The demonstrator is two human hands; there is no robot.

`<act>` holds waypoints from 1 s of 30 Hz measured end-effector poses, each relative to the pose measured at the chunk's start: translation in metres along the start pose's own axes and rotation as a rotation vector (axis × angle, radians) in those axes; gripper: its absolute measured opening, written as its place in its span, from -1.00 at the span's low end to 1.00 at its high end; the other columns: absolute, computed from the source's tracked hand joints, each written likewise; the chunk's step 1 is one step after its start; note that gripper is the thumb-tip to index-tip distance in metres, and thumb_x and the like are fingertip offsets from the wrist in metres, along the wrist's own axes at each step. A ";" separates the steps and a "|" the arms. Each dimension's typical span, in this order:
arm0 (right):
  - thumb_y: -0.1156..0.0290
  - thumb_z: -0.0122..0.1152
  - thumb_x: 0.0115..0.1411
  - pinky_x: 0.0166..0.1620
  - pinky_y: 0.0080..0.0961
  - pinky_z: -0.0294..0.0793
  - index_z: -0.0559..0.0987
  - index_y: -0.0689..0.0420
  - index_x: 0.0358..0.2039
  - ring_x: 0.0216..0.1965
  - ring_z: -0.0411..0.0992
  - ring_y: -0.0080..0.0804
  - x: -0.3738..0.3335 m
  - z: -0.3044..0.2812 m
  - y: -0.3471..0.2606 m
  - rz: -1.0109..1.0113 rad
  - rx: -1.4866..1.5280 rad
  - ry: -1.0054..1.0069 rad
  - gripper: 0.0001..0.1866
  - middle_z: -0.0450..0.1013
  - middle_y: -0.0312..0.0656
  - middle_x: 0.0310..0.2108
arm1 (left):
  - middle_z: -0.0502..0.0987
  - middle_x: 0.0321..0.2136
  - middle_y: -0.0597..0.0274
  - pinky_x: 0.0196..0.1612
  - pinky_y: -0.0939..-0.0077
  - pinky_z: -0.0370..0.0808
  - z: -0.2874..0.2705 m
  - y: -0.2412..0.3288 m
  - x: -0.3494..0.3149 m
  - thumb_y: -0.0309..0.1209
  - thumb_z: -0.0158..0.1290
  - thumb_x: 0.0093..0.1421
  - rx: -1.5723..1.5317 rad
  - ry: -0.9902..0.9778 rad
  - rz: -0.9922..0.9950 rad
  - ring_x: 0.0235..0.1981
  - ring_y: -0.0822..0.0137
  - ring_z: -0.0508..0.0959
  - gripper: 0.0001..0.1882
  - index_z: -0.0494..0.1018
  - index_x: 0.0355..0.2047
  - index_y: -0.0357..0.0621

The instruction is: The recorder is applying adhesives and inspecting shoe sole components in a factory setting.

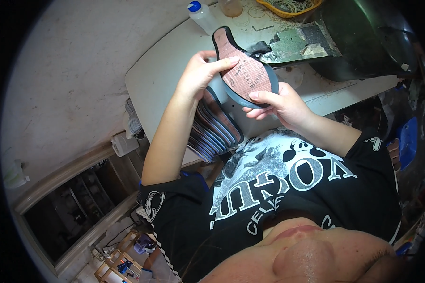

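Between both hands I hold a shoe insole (pixel 248 70), pinkish with faint lines and handwritten marks, edged in black and dark grey. Its narrow end points up and away, its broad end toward me. My left hand (pixel 203 70) grips the narrow half, thumb across the pink face. At the broad end, my right hand (pixel 281 104) pinches the rim, with the thumb on top and the fingers underneath. Just below the held one, a stack of similar insoles (pixel 215 127) leans in a row at the table's near edge, partly behind my left wrist.
A dark green machine (pixel 368 42) with a worn green plate (pixel 307 45) stands on the white table (pixel 160 70) at right. At the back are a blue-capped bottle (pixel 203 16), a jar (pixel 230 7) and a yellow basket (pixel 290 9) of cord-like strands. A wall borders the left.
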State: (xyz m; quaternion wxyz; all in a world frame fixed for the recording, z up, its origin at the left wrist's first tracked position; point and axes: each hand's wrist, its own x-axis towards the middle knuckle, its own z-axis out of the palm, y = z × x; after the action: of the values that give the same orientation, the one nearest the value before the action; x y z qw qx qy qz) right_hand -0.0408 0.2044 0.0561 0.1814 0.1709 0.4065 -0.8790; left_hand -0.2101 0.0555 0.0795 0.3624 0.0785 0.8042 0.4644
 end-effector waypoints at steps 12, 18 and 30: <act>0.28 0.13 0.22 -0.18 -0.56 0.55 0.51 0.33 -0.10 -0.31 0.56 -0.40 0.015 0.010 -0.004 -0.152 0.110 0.093 -0.63 0.54 -0.08 -0.26 | 0.54 -0.30 0.27 -0.10 0.54 0.41 -0.028 0.038 0.053 -0.21 0.25 0.04 0.358 -0.702 0.226 -0.23 0.45 0.48 -0.58 0.47 -0.15 -0.16; 0.23 0.11 0.24 -0.15 -0.55 0.54 0.52 0.29 -0.09 -0.31 0.55 -0.41 0.021 0.007 -0.009 -0.178 0.116 0.120 -0.61 0.54 -0.11 -0.23 | 0.53 -0.47 0.19 -0.33 0.51 0.45 -0.029 0.044 0.029 -0.11 0.22 0.08 0.587 -0.474 0.227 -0.43 0.43 0.48 -0.56 0.46 -0.21 -0.20; 0.10 0.14 0.22 -0.14 -0.58 0.53 0.52 0.24 -0.06 -0.29 0.56 -0.42 0.033 -0.001 -0.010 -0.180 0.039 0.099 -0.54 0.53 -0.14 -0.16 | 0.52 -0.32 0.32 -0.26 0.57 0.51 -0.029 0.017 0.028 -0.24 0.13 0.20 0.438 -0.383 0.119 -0.32 0.53 0.50 -0.67 0.40 -0.15 -0.20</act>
State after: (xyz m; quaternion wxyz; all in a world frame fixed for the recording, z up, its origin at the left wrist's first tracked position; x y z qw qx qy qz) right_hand -0.0741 0.2055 0.0468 0.0782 0.1804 0.4116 -0.8899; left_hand -0.2528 0.0575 0.0881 0.4541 0.2882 0.7963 0.2768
